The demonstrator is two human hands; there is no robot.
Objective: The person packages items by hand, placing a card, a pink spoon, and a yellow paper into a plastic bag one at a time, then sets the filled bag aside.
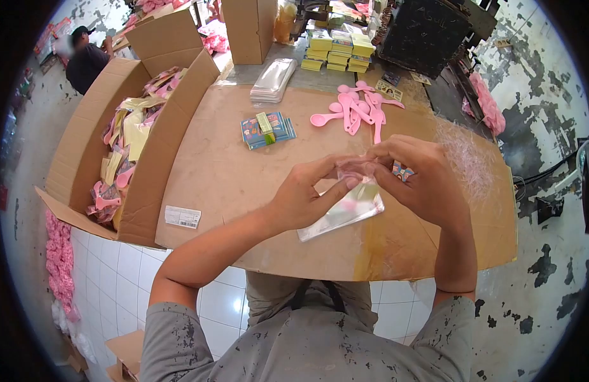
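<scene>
In front of me, my left hand (pixel 310 194) and my right hand (pixel 418 175) come together, both pinching the edge of a clear plastic bag (pixel 353 167). Under them lies shiny clear plastic (pixel 342 215) with a faint pink patch; I cannot tell whether it is part of the same bag. A blue printed card (pixel 402 170) shows partly behind the right fingers. Pink plastic spoons (pixel 355 109) are heaped just beyond my hands. A banded stack of blue cards (pixel 267 130) sits to the left of them.
On the left stands a large open carton (pixel 138 210) of packed pink spoons. Clear bags (pixel 273 81) and yellow-edged card stacks (pixel 337 48) are at the back. Shredded plastic strands (pixel 469 156) lie at right. A label (pixel 182 217) is on the cardboard. Another person (pixel 87 63) is far left.
</scene>
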